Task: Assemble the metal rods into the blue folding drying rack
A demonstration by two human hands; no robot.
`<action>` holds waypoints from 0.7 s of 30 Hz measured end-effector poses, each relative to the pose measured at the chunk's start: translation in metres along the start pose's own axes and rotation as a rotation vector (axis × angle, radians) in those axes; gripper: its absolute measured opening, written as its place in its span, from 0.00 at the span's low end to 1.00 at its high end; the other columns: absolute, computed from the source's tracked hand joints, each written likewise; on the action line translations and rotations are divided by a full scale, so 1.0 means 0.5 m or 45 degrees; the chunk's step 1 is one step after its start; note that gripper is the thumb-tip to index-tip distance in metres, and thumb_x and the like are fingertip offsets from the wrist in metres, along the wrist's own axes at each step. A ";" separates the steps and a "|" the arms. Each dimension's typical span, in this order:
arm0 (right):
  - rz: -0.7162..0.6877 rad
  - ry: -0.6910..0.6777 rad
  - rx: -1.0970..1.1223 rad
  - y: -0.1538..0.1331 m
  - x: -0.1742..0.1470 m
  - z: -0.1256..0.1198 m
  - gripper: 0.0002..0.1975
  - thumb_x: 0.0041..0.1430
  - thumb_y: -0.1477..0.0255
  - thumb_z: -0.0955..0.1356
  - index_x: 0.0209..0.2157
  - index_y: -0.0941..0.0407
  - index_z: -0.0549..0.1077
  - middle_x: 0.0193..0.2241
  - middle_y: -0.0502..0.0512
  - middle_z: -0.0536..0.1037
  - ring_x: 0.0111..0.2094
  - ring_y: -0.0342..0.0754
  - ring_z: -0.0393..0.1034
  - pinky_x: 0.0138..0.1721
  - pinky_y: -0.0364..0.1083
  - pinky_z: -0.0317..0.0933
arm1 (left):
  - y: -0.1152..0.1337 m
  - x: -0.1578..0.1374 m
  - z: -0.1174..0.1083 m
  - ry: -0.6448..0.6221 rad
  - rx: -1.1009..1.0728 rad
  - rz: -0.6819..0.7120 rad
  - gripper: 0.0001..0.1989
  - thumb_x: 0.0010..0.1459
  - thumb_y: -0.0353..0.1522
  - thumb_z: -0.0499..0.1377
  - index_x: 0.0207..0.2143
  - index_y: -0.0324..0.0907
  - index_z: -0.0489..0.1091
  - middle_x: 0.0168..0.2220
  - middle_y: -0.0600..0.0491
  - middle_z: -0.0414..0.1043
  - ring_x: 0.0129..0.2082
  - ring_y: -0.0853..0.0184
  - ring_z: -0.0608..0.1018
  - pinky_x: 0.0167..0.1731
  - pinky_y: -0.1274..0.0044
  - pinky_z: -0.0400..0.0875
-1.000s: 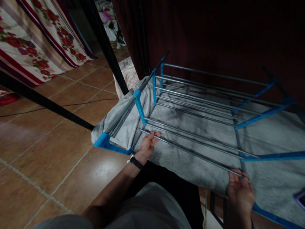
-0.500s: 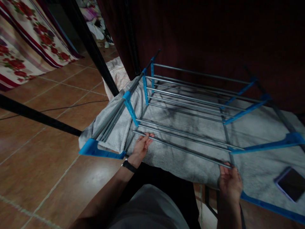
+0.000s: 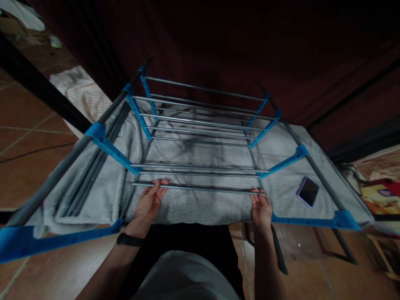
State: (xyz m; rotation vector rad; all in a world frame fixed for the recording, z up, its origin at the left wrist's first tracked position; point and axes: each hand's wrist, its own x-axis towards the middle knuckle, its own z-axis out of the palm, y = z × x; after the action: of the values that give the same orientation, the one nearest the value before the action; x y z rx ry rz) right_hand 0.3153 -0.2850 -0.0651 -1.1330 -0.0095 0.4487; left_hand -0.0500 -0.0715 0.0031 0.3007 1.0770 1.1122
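A thin grey metal rod (image 3: 203,189) spans between my two hands, in front of a partly assembled rack. My left hand (image 3: 152,199) pinches it near its left end; a dark band circles that wrist. At the other end, my right hand (image 3: 261,207) has its fingers closed around the rod. The rack has grey tube sides (image 3: 318,173), blue plastic brackets (image 3: 111,150) and several metal crossbars (image 3: 200,123). Its nearest fitted bars (image 3: 200,171) lie just beyond the held rod, which appears apart from the brackets.
Beneath the rack is a grey blanket (image 3: 200,208). Several loose tubes (image 3: 93,171) lie on it at left. A phone (image 3: 308,191) rests at right. A dark curtain (image 3: 200,46) hangs behind, and a black post (image 3: 43,83) slants at left.
My view has swung to the right, so the rack appears further left and its right side shows fully. Both hands still hold the rod, which now looks nearly level.
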 end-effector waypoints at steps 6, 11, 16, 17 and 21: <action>0.013 0.025 0.078 0.000 -0.008 0.013 0.10 0.54 0.73 0.76 0.38 0.52 0.77 0.36 0.49 0.84 0.41 0.47 0.81 0.54 0.52 0.74 | 0.002 0.005 0.003 0.014 0.057 0.014 0.11 0.61 0.20 0.62 0.27 0.39 0.76 0.34 0.50 0.84 0.37 0.67 0.86 0.40 0.79 0.83; 0.032 0.046 0.140 -0.003 -0.009 0.017 0.09 0.54 0.75 0.76 0.37 0.52 0.77 0.36 0.49 0.84 0.40 0.45 0.81 0.52 0.50 0.75 | 0.001 0.010 0.001 -0.011 0.086 0.013 0.11 0.59 0.20 0.63 0.26 0.40 0.75 0.34 0.51 0.84 0.39 0.66 0.86 0.41 0.79 0.83; 0.044 0.054 0.157 -0.001 -0.010 0.017 0.11 0.52 0.74 0.78 0.34 0.52 0.74 0.36 0.47 0.84 0.40 0.44 0.81 0.50 0.49 0.76 | 0.000 0.013 -0.001 0.035 0.087 -0.004 0.10 0.59 0.19 0.64 0.27 0.40 0.75 0.35 0.51 0.83 0.38 0.66 0.86 0.41 0.79 0.83; 0.045 0.047 0.158 0.000 -0.010 0.017 0.12 0.52 0.74 0.78 0.34 0.52 0.74 0.36 0.47 0.84 0.40 0.44 0.81 0.49 0.48 0.76 | 0.001 0.015 -0.002 0.032 0.090 -0.010 0.10 0.60 0.20 0.64 0.28 0.39 0.75 0.35 0.51 0.83 0.39 0.67 0.86 0.41 0.79 0.83; 0.055 0.025 0.138 -0.004 -0.010 0.017 0.14 0.50 0.72 0.79 0.36 0.53 0.75 0.35 0.47 0.84 0.39 0.45 0.82 0.49 0.48 0.75 | 0.007 0.025 -0.013 0.019 0.103 -0.068 0.10 0.60 0.19 0.62 0.29 0.39 0.76 0.36 0.51 0.83 0.39 0.68 0.86 0.44 0.78 0.82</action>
State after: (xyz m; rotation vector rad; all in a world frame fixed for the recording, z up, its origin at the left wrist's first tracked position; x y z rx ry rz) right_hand 0.3094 -0.2799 -0.0586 -1.0328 0.0561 0.4708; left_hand -0.0567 -0.0616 -0.0045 0.3266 1.1388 1.0261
